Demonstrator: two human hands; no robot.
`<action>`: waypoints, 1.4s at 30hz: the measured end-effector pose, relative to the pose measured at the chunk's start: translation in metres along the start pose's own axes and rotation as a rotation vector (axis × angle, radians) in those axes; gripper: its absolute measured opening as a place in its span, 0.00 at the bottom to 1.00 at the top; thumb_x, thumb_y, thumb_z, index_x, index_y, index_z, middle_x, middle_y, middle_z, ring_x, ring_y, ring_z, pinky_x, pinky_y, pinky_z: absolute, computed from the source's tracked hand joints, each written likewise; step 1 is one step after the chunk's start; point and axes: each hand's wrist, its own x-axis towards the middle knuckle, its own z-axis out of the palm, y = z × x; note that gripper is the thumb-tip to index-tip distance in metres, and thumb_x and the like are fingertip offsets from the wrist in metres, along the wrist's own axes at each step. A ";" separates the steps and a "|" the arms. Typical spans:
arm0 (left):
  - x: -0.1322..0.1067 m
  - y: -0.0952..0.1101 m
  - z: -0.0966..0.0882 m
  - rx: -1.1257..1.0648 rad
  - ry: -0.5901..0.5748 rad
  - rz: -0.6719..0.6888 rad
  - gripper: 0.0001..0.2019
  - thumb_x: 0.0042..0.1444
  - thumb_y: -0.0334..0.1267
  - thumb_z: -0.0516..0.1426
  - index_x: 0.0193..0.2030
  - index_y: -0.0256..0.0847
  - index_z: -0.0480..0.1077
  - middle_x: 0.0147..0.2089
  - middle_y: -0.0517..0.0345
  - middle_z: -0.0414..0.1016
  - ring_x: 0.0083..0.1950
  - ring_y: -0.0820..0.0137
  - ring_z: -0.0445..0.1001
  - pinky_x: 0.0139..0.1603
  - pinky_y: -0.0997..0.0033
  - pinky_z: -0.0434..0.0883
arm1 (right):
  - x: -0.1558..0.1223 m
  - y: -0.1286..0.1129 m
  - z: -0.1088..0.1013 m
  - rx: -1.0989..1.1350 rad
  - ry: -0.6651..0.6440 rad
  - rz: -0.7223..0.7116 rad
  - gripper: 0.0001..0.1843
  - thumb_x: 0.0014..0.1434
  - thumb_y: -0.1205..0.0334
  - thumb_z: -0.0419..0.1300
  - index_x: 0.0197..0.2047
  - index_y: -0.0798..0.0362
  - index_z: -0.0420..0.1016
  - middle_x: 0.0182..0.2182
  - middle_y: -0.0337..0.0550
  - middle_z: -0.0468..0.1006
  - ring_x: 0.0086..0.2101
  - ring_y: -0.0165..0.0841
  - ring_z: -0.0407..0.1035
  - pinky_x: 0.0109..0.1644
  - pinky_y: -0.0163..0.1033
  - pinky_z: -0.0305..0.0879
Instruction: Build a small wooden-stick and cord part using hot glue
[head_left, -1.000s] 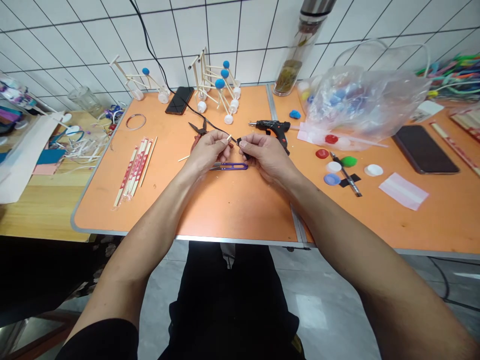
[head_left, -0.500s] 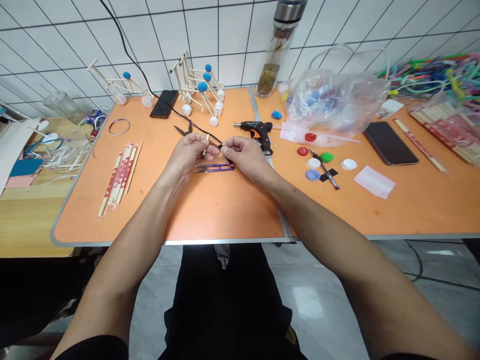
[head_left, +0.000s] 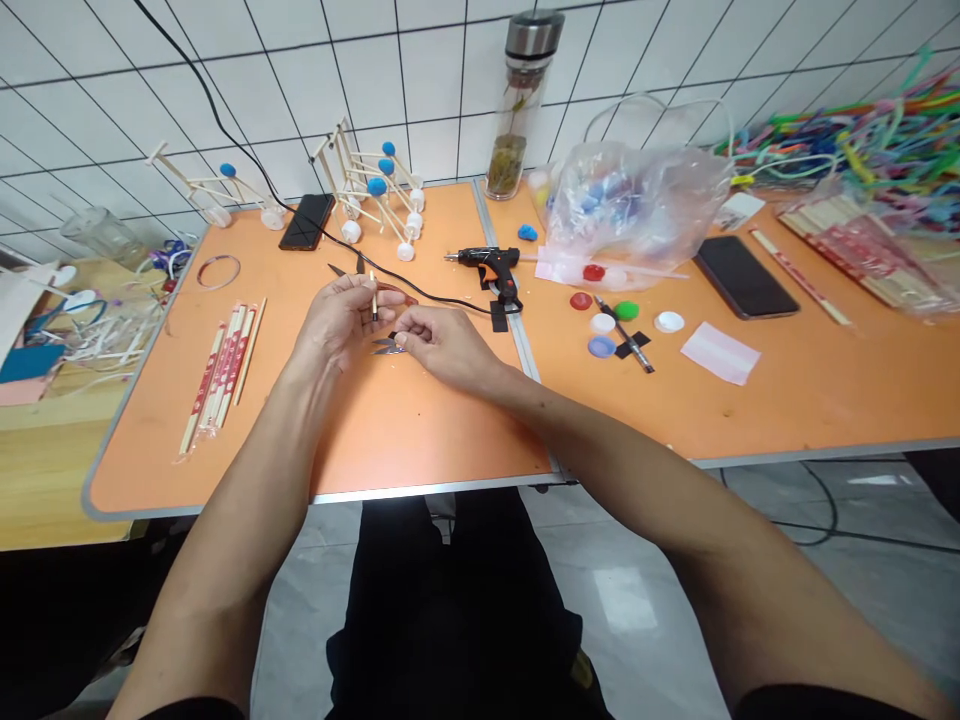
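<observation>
My left hand (head_left: 337, 318) is closed in a pinch around a short wooden stick (head_left: 374, 292) with a black lower end, held upright above the table. Close on its right, my right hand (head_left: 446, 345) pinches a small black piece (head_left: 393, 336), mostly covered by the fingertips; it looks like tape. Beneath the right fingers lie thread snips (head_left: 385, 349), their blades showing and their handle hidden by the hand. Pliers (head_left: 346, 270) rest behind the left hand, partly covered. A black glue gun (head_left: 487, 262) lies behind the right hand, beside a black strip (head_left: 499, 317).
Stick frames with white wheels (head_left: 375, 195) stand by the wall near a phone (head_left: 306, 222). Wrapped chopsticks (head_left: 225, 365) lie left. A glass bottle (head_left: 516, 120), a plastic bag (head_left: 630, 200), coloured caps (head_left: 627, 311), a pen (head_left: 626, 335) and another phone (head_left: 746, 277) are right.
The view has turned slightly to the right. My right hand has shifted over the snips, covering their handle, and the black strip beside the glue gun has come into sight. The left hand keeps the stick.
</observation>
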 end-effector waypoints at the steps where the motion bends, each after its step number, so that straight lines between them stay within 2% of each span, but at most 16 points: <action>1: 0.000 0.000 0.000 -0.008 0.003 -0.009 0.07 0.67 0.30 0.66 0.39 0.39 0.73 0.35 0.52 0.89 0.26 0.74 0.82 0.36 0.76 0.80 | 0.000 0.000 -0.001 -0.009 -0.001 -0.001 0.07 0.68 0.64 0.62 0.36 0.49 0.76 0.31 0.36 0.78 0.34 0.34 0.69 0.41 0.43 0.58; 11: 0.002 -0.003 -0.002 -0.041 -0.031 -0.036 0.06 0.68 0.30 0.66 0.42 0.40 0.72 0.39 0.49 0.91 0.34 0.68 0.89 0.42 0.72 0.83 | 0.003 -0.002 -0.013 -0.012 0.124 0.096 0.06 0.66 0.65 0.65 0.34 0.49 0.79 0.30 0.37 0.81 0.31 0.34 0.66 0.40 0.42 0.59; 17: 0.001 -0.004 0.000 -0.050 -0.046 -0.035 0.10 0.68 0.31 0.68 0.42 0.41 0.70 0.41 0.50 0.91 0.36 0.67 0.90 0.43 0.71 0.83 | 0.004 0.003 -0.014 0.028 0.146 0.108 0.04 0.65 0.64 0.66 0.36 0.49 0.81 0.32 0.39 0.83 0.33 0.35 0.70 0.41 0.43 0.62; 26: 0.001 -0.005 -0.001 -0.033 -0.081 -0.009 0.11 0.67 0.33 0.70 0.42 0.41 0.71 0.41 0.51 0.91 0.39 0.65 0.91 0.44 0.71 0.83 | 0.007 0.007 -0.018 0.292 0.135 0.226 0.03 0.62 0.63 0.70 0.38 0.50 0.80 0.30 0.37 0.79 0.31 0.33 0.71 0.38 0.41 0.67; 37: -0.002 -0.007 0.002 0.010 -0.071 0.027 0.09 0.69 0.30 0.67 0.39 0.41 0.72 0.39 0.51 0.91 0.35 0.68 0.88 0.46 0.69 0.82 | 0.007 0.006 -0.018 0.310 0.145 0.224 0.04 0.60 0.61 0.72 0.37 0.50 0.82 0.30 0.38 0.81 0.30 0.32 0.72 0.37 0.39 0.68; 42: -0.003 -0.008 0.004 0.022 -0.076 0.028 0.08 0.69 0.29 0.66 0.39 0.40 0.72 0.36 0.53 0.90 0.33 0.71 0.86 0.44 0.72 0.81 | 0.008 0.005 -0.017 0.330 0.145 0.250 0.06 0.58 0.60 0.73 0.37 0.50 0.81 0.32 0.39 0.82 0.31 0.32 0.73 0.38 0.39 0.70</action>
